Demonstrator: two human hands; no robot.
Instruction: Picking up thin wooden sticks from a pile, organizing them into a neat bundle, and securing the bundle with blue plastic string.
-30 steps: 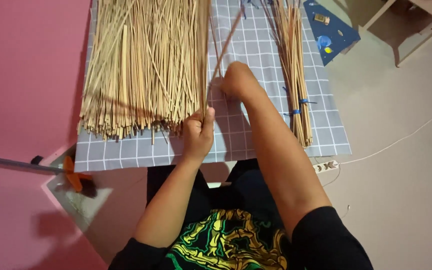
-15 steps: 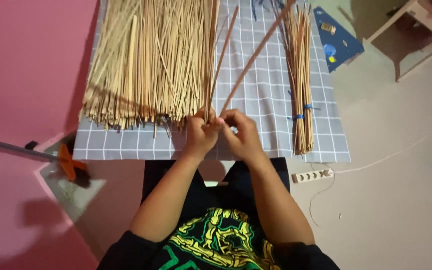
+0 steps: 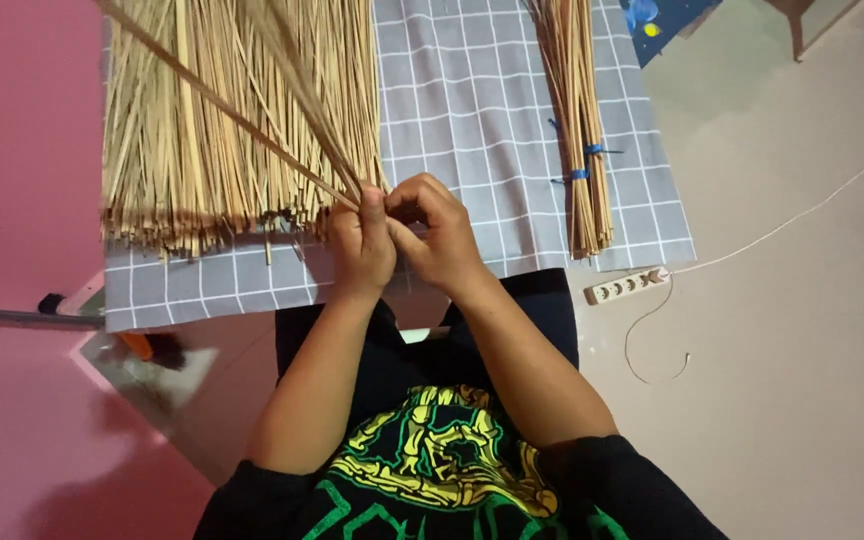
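Observation:
My left hand (image 3: 360, 245) and my right hand (image 3: 434, 232) meet over the near edge of a grey checked cloth (image 3: 472, 90). Together they pinch the near ends of a few thin tan strips (image 3: 222, 105), which slant up and away to the far left. A big loose pile of the same tan strips (image 3: 202, 130) lies on the cloth just left of my hands. To the right lies a narrow bundle of strips (image 3: 577, 130) tied with blue bands.
A white power strip (image 3: 627, 287) with its cord lies on the floor at right. A blue item (image 3: 667, 15) sits at the cloth's far right corner. A grey rod (image 3: 12, 318) and an orange object (image 3: 137, 345) are at left, by a pink surface (image 3: 12, 150).
My right hand pulled back from the far cloth to join my left hand. The held strips swung from leaning right to slanting far left. The view moved closer.

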